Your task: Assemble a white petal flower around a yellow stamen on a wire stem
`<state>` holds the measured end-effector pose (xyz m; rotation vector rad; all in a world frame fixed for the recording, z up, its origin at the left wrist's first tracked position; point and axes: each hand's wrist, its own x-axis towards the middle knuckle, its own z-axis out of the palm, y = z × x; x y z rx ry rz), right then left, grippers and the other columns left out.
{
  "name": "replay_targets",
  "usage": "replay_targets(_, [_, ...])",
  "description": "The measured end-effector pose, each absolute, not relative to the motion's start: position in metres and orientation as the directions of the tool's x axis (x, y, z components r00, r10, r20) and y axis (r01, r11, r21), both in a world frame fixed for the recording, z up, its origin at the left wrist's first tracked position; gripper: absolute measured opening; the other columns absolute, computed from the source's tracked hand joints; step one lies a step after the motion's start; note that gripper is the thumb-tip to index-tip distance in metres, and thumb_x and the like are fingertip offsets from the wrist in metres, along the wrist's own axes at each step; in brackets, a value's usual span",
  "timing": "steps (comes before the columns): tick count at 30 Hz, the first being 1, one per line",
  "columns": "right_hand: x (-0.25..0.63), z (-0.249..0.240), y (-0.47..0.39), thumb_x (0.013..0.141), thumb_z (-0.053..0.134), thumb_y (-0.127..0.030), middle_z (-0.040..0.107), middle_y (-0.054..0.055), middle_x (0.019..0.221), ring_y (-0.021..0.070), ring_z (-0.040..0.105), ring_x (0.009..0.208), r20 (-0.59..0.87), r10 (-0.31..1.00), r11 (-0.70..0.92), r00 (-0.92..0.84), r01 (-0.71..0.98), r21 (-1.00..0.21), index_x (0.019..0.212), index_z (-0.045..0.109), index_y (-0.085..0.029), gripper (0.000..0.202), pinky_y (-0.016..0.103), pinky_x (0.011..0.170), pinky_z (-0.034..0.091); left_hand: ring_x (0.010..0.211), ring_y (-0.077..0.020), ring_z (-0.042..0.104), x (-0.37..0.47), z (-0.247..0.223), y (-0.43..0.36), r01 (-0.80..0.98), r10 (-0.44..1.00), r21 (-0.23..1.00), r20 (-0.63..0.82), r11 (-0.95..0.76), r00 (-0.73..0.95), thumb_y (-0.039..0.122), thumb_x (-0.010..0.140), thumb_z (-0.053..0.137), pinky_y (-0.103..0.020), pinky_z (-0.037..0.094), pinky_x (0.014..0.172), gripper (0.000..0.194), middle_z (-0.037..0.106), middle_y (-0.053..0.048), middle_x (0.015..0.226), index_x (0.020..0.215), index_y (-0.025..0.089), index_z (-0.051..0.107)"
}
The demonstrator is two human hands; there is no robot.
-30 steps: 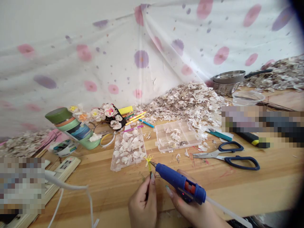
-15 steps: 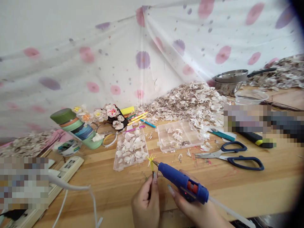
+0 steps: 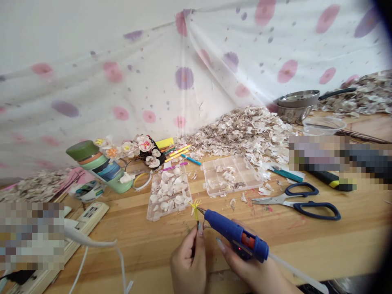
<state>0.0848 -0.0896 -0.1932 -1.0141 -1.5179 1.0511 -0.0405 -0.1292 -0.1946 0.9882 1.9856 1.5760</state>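
Note:
Between thumb and fingers, my left hand (image 3: 188, 259) pinches a thin dark stem topped by a yellow flower centre (image 3: 195, 208) with fine spread strands. My right hand (image 3: 245, 267) is wrapped round a blue hot glue gun (image 3: 231, 232), whose small red light is lit and whose clear glue stick sticks out at the back. The gun's metal nozzle points left and meets or nearly meets the yellow piece. Just beyond lies a clear plastic tray (image 3: 188, 183) of white petals. A second divided tray (image 3: 207, 185) holds fewer pale pieces.
Dark-handled scissors (image 3: 301, 200) lie open at the right. A large heap of petal flakes (image 3: 241, 132) fills the back, near metal bowls (image 3: 295, 108). On the left are a green bottle (image 3: 104, 167), finished flowers (image 3: 145, 145), a power strip (image 3: 88, 216) and a white cable (image 3: 92, 241).
Almost nothing differs. Both hands, the glue gun and the yellow flower centre keep nearly the same position, with only a very slight shift of the view.

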Motion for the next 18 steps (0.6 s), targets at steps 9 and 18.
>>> replay_targets(9, [0.083, -0.195, -0.089, 0.079, 0.064, -0.036, 0.060, 0.000, 0.061, 0.0174, 0.059, 0.053, 0.244, 0.956, 0.262, -0.165, 0.098, -0.960, 0.063, 0.061, -0.024, 0.021, 0.026, 0.054, 0.052, 0.095, -0.0288, 0.075, -0.042, -0.197, -0.129, 0.256, 0.734, 0.964, 0.118, 0.078, -0.668, 0.064, 0.081, 0.064, -0.030, 0.059, 0.084, 0.052, 0.080, -0.009, 0.101, 0.094, 0.017, 0.082])
replay_targets(18, [0.086, -0.189, -0.089, 0.072, 0.073, -0.034, 0.063, 0.000, 0.057, 0.0206, 0.063, 0.056, 0.219, 0.969, 0.223, -0.116, 0.024, -0.974, 0.060, 0.065, -0.025, 0.017, 0.028, 0.054, 0.055, 0.089, -0.0298, 0.077, -0.038, -0.205, -0.130, 0.241, 0.716, 0.971, 0.161, 0.010, -0.680, 0.066, 0.082, 0.062, -0.031, 0.062, 0.079, 0.053, 0.081, -0.010, 0.093, 0.093, 0.018, 0.083])
